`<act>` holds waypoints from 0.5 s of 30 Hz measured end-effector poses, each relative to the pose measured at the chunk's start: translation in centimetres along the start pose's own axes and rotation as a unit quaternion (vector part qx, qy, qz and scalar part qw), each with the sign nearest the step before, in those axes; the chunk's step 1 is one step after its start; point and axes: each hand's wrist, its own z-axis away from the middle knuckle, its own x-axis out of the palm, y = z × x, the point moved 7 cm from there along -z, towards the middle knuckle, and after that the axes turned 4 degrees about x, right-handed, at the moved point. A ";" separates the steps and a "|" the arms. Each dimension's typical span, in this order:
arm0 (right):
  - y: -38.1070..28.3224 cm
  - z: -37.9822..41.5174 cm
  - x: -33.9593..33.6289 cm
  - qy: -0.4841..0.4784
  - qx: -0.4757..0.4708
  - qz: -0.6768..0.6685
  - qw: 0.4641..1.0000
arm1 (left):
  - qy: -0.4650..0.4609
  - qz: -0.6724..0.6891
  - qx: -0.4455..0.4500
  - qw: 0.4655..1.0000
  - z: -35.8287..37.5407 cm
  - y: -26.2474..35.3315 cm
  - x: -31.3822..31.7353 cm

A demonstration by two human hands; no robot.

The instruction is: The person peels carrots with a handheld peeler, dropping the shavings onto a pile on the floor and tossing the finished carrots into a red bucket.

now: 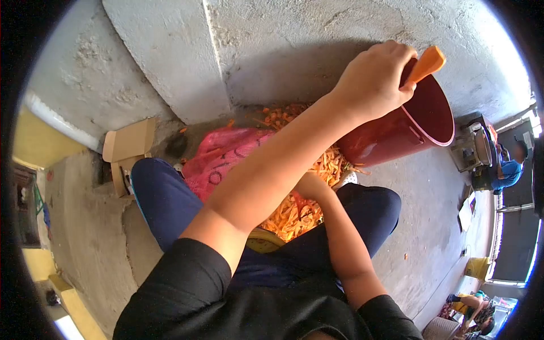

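My left hand [381,73] is closed around an orange carrot [428,63] and holds it over the mouth of a dark red bucket [381,136]. That arm reaches across to the right, above my other arm. Low between my knees, my right hand [313,185] is over a heap of orange peelings [294,220]. The left forearm covers its fingers, so what it holds, if anything, is hidden. A pink mesh sack [218,152] with dark lettering lies beside the peelings, partly behind my left forearm.
A concrete wall [272,56] rises just behind the bucket. An open cardboard box [130,141] stands at left. Far right, a person in a blue shirt [510,171] sits near a stand, and another person [481,309] bends by a basket [441,328].
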 end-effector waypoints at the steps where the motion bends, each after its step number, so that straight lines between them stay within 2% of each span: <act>1: 1.0 -0.4 -0.1 0.063 -0.015 0.023 0.998 | 0.012 0.014 -0.014 1.000 0.3 0.3 -0.8; 2: 2.5 -0.4 -0.3 0.125 -0.012 -0.025 0.992 | -0.020 0.002 -0.050 0.999 1.7 -0.5 -1.4; 4: 2.2 3.8 -6.4 0.137 0.108 -0.159 0.972 | -0.091 -0.031 -0.156 0.983 7.3 -4.0 -3.6; 5: 2.2 5.4 -8.2 0.167 0.133 -0.189 0.958 | -0.162 -0.062 -0.261 0.950 11.2 -6.4 -5.3; 6: 2.5 6.6 -9.6 0.197 0.158 -0.219 0.942 | -0.206 -0.142 -0.283 0.926 15.3 -8.3 -7.6; 7: 2.4 7.5 -10.4 0.200 0.156 -0.194 0.948 | -0.311 -0.218 -0.411 0.829 20.2 -10.4 -10.2; 8: 2.0 8.2 -11.3 0.201 0.154 -0.169 0.953 | -0.334 -0.282 -0.469 0.767 24.0 -10.9 -13.3; 9: 0.9 8.8 -12.6 0.158 0.134 -0.172 0.963 | -0.303 -0.328 -0.457 0.769 27.6 -11.7 -16.0; 10: 0.4 8.7 -13.0 0.137 0.112 -0.160 0.971 | -0.323 -0.353 -0.522 0.706 31.1 -11.9 -18.4; 12: 0.5 7.9 -13.3 0.095 0.068 -0.137 0.984 | -0.420 -0.373 -0.618 0.550 39.4 -12.9 -22.0; 14: 2.5 5.8 -13.1 0.081 0.042 -0.142 0.986 | -0.522 -0.322 -0.670 0.418 45.2 -13.1 -23.2; 15: 4.2 4.3 -12.7 0.082 0.043 -0.165 0.982 | -0.538 -0.272 -0.705 0.373 47.4 -12.8 -23.4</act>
